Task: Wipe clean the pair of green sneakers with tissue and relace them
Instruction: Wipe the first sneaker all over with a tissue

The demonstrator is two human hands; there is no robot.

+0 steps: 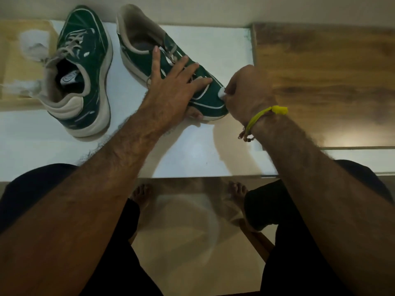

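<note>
Seated at a glass-topped table (pixel 213 159), I pin 1 green sneaker (pixel 149 56) flat while wiping its toe. My left hand (pixel 171 88) lies spread across the vamp, fingers straight and fanned over the laces, thumb tucked under the sole edge near the toe; it presses rather than grasps. My right hand (pixel 245 90), a yellow thread band (pixel 263 116) at the wrist, is curled tight around a small wad of white tissue (pixel 221 92), only a corner of which shows against the green toe. The second sneaker (pixel 83 69) stands just beside the first, apart from it, toe pointing away from me, its grey laces loose. Crumpled tissue pieces (pixel 32 50) lie on the wooden surface to its left.

By my reading, wiping is under way and relacing has not begun. To do this stroke well, I would keep the flat hand's weight steady so the shoe cannot skid on the glass, work the wad in short passes along the white piping and sole rim, and turn it to a clean face once it greys.
</note>
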